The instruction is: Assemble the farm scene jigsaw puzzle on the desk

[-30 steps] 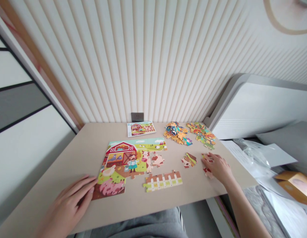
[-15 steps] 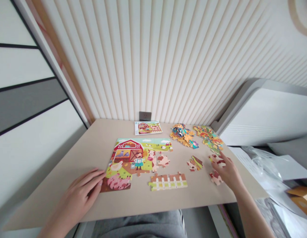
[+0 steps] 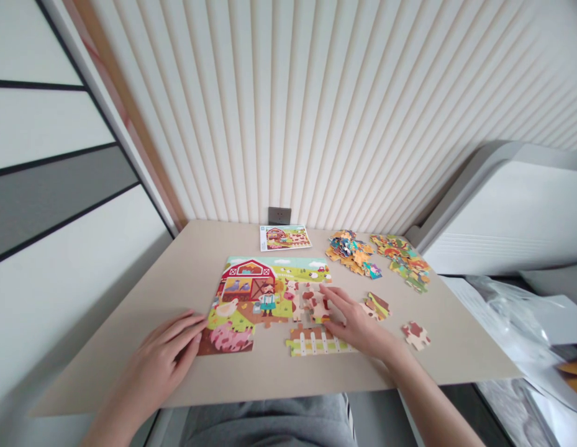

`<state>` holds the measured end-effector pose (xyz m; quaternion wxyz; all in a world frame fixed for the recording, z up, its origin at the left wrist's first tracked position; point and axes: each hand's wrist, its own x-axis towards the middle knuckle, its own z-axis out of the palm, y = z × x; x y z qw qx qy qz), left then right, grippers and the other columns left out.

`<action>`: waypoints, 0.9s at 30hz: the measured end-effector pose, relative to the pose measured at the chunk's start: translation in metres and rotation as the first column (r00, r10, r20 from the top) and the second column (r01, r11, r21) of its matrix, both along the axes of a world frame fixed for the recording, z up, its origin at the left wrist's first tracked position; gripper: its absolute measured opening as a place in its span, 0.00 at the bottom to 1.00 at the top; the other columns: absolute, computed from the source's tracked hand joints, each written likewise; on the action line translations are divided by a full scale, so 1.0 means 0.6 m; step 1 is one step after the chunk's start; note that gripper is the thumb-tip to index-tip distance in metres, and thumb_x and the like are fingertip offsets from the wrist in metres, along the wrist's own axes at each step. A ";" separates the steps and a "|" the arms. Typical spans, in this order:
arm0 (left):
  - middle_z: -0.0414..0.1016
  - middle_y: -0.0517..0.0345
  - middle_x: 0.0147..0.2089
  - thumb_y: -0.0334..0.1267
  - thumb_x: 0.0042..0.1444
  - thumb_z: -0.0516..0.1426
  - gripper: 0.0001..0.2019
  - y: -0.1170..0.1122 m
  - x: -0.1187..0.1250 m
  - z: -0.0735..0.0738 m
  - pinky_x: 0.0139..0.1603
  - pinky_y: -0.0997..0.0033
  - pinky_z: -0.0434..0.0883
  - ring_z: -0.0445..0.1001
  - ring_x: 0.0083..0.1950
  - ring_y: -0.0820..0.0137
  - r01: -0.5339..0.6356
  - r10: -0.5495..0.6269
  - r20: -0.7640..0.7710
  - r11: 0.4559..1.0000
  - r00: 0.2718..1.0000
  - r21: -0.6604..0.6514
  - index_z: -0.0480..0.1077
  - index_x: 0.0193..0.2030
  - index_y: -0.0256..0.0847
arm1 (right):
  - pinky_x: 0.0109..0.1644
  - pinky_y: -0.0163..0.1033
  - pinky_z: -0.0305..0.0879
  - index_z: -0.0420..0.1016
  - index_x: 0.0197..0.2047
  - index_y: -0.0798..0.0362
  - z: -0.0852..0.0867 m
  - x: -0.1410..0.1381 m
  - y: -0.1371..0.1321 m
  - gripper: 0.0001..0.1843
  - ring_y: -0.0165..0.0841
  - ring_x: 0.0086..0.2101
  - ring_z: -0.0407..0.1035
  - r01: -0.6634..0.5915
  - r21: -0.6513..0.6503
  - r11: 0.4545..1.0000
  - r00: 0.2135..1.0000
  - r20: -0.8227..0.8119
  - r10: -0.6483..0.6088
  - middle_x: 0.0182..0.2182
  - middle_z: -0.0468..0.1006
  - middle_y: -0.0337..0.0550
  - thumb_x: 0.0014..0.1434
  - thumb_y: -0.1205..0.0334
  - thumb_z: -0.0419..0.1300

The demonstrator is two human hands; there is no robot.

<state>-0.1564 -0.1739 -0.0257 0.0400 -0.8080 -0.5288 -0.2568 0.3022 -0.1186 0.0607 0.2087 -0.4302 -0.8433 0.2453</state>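
Note:
My left hand (image 3: 171,347) lies flat with fingers stretched, its fingertips at the left edge of the partly joined farm puzzle (image 3: 241,304). My right hand (image 3: 356,320) pinches a brown-and-white cow puzzle piece (image 3: 318,305) beside the cow's head, partly over another cow piece. Just below it is the joined white-fence strip (image 3: 311,343), its right end partly covered by my hand. To the right of that hand lie a piece with a brown and green corner (image 3: 376,305) and a loose brown-spotted piece (image 3: 415,335).
At the back stands a picture card (image 3: 286,238) showing the farm scene, in front of a dark wall socket (image 3: 279,215). Two heaps of puzzle pieces, one mixed orange and blue (image 3: 351,251), one green and orange (image 3: 402,261), lie at the back right. Clear plastic wrap (image 3: 516,304) lies beyond the table's right edge.
My right hand has moved left from the table's right side, bringing a cow piece to the puzzle. My left hand stays in place. The view has shifted slightly.

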 end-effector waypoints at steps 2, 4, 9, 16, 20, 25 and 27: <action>0.76 0.52 0.63 0.45 0.69 0.55 0.17 -0.001 0.001 0.001 0.68 0.57 0.70 0.74 0.65 0.58 -0.008 0.008 -0.006 1.000 1.000 -0.005 0.75 0.60 0.47 | 0.70 0.49 0.63 0.47 0.78 0.39 -0.001 -0.010 0.006 0.44 0.42 0.64 0.65 -0.035 -0.015 0.999 0.999 -0.015 0.035 0.70 0.62 0.47 0.64 0.66 0.60; 0.76 0.52 0.63 0.45 0.69 0.55 0.17 -0.002 0.001 0.001 0.69 0.57 0.70 0.73 0.66 0.58 -0.015 0.015 -0.015 1.000 1.000 -0.011 0.75 0.61 0.46 | 0.70 0.49 0.64 0.47 0.78 0.39 -0.004 -0.018 0.012 0.45 0.42 0.64 0.66 -0.073 -0.033 0.997 0.997 -0.028 0.072 0.70 0.61 0.47 0.64 0.68 0.60; 0.76 0.52 0.63 0.44 0.69 0.55 0.17 -0.002 0.000 -0.001 0.68 0.57 0.70 0.72 0.66 0.58 -0.012 0.011 -0.027 1.000 1.000 -0.007 0.74 0.61 0.47 | 0.69 0.50 0.65 0.48 0.78 0.39 -0.012 -0.021 0.030 0.45 0.42 0.61 0.68 -0.129 -0.051 0.990 0.992 -0.024 0.128 0.70 0.61 0.48 0.63 0.68 0.60; 0.75 0.53 0.64 0.44 0.69 0.55 0.17 -0.003 0.002 -0.001 0.67 0.56 0.71 0.71 0.67 0.58 -0.018 0.018 -0.038 1.000 0.999 -0.005 0.74 0.62 0.48 | 0.70 0.52 0.63 0.52 0.77 0.38 -0.015 0.004 0.042 0.43 0.44 0.65 0.65 -0.094 -0.048 0.994 0.994 0.045 0.096 0.70 0.61 0.48 0.64 0.63 0.63; 0.76 0.53 0.63 0.44 0.69 0.55 0.17 -0.003 0.003 0.000 0.67 0.56 0.71 0.72 0.66 0.57 -0.020 0.020 -0.028 1.000 0.999 -0.002 0.74 0.61 0.47 | 0.68 0.51 0.66 0.60 0.74 0.38 -0.011 0.022 0.041 0.37 0.43 0.63 0.68 -0.036 -0.013 0.999 0.997 0.072 0.036 0.68 0.64 0.48 0.64 0.62 0.62; 0.76 0.53 0.63 0.44 0.68 0.55 0.17 -0.002 0.002 -0.001 0.67 0.57 0.71 0.73 0.66 0.57 -0.019 0.019 -0.019 1.000 1.000 -0.004 0.75 0.61 0.48 | 0.66 0.51 0.67 0.64 0.72 0.40 -0.003 0.046 0.042 0.34 0.43 0.60 0.70 0.047 0.032 0.998 0.991 0.126 -0.051 0.66 0.69 0.48 0.64 0.61 0.62; 0.76 0.53 0.63 0.44 0.68 0.55 0.17 -0.002 0.002 -0.001 0.67 0.57 0.71 0.72 0.66 0.57 -0.024 0.024 -0.017 1.000 1.000 -0.009 0.75 0.61 0.48 | 0.67 0.52 0.66 0.65 0.71 0.41 -0.003 0.056 0.041 0.33 0.44 0.61 0.69 0.079 0.076 0.994 0.985 0.148 -0.090 0.65 0.70 0.49 0.64 0.61 0.61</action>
